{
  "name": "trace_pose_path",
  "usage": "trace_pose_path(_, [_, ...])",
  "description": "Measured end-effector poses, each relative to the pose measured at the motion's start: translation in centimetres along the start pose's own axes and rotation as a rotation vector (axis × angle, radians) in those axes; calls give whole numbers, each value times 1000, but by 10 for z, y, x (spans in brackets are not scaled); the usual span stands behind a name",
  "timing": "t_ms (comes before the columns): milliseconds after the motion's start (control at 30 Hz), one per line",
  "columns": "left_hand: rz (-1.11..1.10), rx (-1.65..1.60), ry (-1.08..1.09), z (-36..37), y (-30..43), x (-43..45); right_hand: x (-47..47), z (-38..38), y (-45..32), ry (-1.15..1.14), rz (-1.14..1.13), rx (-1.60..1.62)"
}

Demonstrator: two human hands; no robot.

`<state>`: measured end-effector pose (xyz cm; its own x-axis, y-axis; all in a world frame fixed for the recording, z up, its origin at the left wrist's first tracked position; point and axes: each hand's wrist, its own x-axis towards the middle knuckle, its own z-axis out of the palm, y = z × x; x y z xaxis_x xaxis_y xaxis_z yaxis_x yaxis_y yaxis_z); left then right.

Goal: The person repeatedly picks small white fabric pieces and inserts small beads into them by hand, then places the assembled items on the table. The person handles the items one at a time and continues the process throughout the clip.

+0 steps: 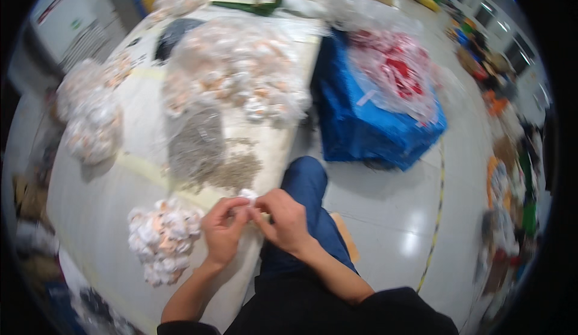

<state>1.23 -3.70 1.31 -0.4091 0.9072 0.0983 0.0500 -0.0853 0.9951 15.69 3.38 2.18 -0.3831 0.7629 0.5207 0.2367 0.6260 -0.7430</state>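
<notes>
Between my left hand [227, 226] and my right hand [283, 217], a small white piece [248, 194] is pinched in the fingertips of both, just over the table's near edge. The fingers hide most of it, and what it is made of cannot be told. Left of my left hand lies a heap of small white and peach-orange pieces [163, 242] that look soft. Just beyond my hands, small grey-brown parts [237, 170] are spilled on the table beside a clear plastic bag of similar grey parts [196, 138].
Large clear bags of white and orange pieces [239, 64] cover the table's [140, 122] far part; another bag [90, 113] sits at left. A dark bag [176, 39] and a green tool [266, 5] lie beyond. Right of the table stands a blue sack [361, 131] topped by red-and-clear plastic [402, 73].
</notes>
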Motion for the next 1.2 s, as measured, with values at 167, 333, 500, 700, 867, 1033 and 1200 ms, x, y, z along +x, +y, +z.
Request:
trace_pose_path(167, [37,131,3,-3,6,1,-2,11,3,-9,113,34])
trace_pose_path(333, [111,169,4,-10,29,10,4,8,9,-17,182,145])
trace_pose_path(500, [86,257,-339,-26,15,17,10,5,6,-183,150,230])
trace_pose_path(700, [46,250,-296,-25,8,13,-3,8,13,-245,233,238])
trace_pose_path(867, [104,257,-250,-25,-2,11,-2,13,17,-267,206,220])
trace_pose_path(1033, [136,279,-168,-23,-8,12,8,14,21,-287,178,208])
trace_pose_path(1200, [122,238,-52,-24,-12,13,32,20,28,-188,64,74])
